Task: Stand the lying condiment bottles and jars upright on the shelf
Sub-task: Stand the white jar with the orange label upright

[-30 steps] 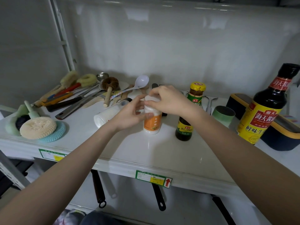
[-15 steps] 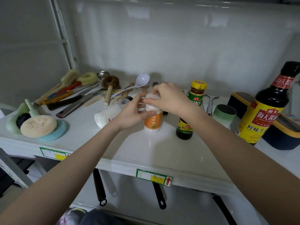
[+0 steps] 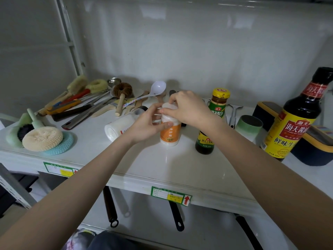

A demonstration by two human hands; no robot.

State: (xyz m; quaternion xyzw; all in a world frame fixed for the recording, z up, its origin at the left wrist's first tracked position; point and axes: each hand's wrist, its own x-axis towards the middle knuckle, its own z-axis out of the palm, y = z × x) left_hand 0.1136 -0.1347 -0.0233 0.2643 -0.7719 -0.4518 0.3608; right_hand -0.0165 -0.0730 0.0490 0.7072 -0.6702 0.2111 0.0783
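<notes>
Orange-label jar gripped upright by both hands (left hand at body, right hand on cap), to be released only once seated flat; 1 white bottle is left lying.

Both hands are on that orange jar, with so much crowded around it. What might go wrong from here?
1. The orange-labelled jar stands close to the small dark bottle; the right hand, drawing back, may knock that bottle over.
2. The white jar lies on its side beside the left hand; a nudge may roll it.
3. If the grip only turns the lid, it could loosen.
</notes>
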